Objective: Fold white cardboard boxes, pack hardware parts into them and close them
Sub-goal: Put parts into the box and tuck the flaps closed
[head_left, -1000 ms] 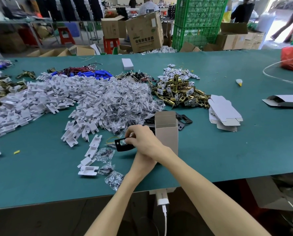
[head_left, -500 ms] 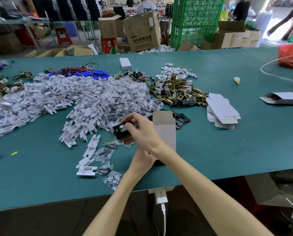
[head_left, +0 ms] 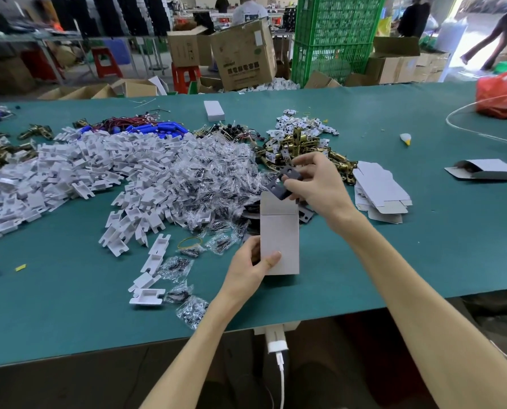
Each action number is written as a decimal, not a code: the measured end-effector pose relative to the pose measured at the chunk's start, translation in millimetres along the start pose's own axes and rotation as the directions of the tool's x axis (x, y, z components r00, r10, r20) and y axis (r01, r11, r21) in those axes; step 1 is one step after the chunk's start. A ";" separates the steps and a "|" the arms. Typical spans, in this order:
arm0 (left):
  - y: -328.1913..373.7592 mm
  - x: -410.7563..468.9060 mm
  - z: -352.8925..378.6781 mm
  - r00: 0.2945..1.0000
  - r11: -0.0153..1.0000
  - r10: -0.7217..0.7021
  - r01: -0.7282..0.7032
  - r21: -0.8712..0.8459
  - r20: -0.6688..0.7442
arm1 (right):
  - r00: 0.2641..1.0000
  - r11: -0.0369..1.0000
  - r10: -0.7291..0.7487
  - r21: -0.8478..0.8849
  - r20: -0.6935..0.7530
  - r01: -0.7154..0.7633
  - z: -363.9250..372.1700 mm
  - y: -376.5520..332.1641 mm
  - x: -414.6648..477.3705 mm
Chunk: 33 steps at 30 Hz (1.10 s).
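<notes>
White cardboard made up the box, which stood upright in the left hand, thumb across its near face and fingers curled round the lower edge. Its long axis ran up from that hand to the raised top flap. Just above the open mouth the right hand pinched dark metal plates between thumb and fingertips, tilted, lower end aimed at the opening. By my judgement the right hand was nearer for the drop, and the plates needed aligning with the box. Right of that hand lay flat box blanks, beyond it a brass hardware heap, left of it bagged screws — none blocked the mouth.
</notes>
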<state>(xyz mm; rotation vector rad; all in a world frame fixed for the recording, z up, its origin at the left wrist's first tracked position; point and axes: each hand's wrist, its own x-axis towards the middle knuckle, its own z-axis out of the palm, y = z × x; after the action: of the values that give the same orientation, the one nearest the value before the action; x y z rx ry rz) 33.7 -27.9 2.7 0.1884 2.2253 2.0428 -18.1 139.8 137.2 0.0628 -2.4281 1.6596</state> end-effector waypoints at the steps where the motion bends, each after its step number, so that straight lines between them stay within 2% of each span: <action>1: 0.2 -0.5 0.1 1.000 1.000 0.004 -0.004 0.010 0.001 | 0.999 0.997 -0.031 -0.070 -0.008 0.031 -3.5 3.1 1.1; 4: -0.3 -1.3 0.1 1.000 1.000 0.017 -0.017 0.009 0.011 | 0.982 0.925 -0.189 -0.338 -0.007 0.176 -9.4 9.0 0.9; 6: -0.2 -1.1 0.0 1.000 1.000 0.018 -0.019 0.009 0.015 | 0.967 0.858 -0.248 -0.452 0.050 0.244 -10.1 10.3 -0.1; 11: 1.1 -2.5 0.1 1.000 1.000 0.023 -0.023 0.003 0.018 | 0.913 0.781 -0.293 -0.480 0.285 0.400 -3.5 9.6 -7.8; 14: 0.9 -2.4 -0.2 1.000 1.000 0.021 -0.021 0.002 0.018 | 0.916 0.811 -0.235 -0.454 0.326 0.369 -0.2 7.4 -10.0; 18: 0.7 -1.7 0.2 1.000 1.000 0.025 -0.025 0.003 0.019 | 0.927 0.811 -0.120 -0.504 0.355 0.298 0.7 10.6 -6.7; 21: -0.3 -1.9 0.3 0.999 1.000 0.024 -0.024 0.003 0.022 | 0.924 0.832 -0.089 -0.482 0.372 0.274 2.8 11.2 -8.4; 33: -3.9 -0.5 0.3 1.000 1.000 0.020 -0.020 -0.011 0.021 | 0.897 0.692 -0.010 -0.644 0.441 0.325 14.5 11.1 -13.7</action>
<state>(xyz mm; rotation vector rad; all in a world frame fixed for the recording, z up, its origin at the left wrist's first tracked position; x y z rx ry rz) 34.2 -28.0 -1.2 0.2315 2.2081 2.0526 -8.4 129.4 119.3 0.5524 -3.0820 0.5617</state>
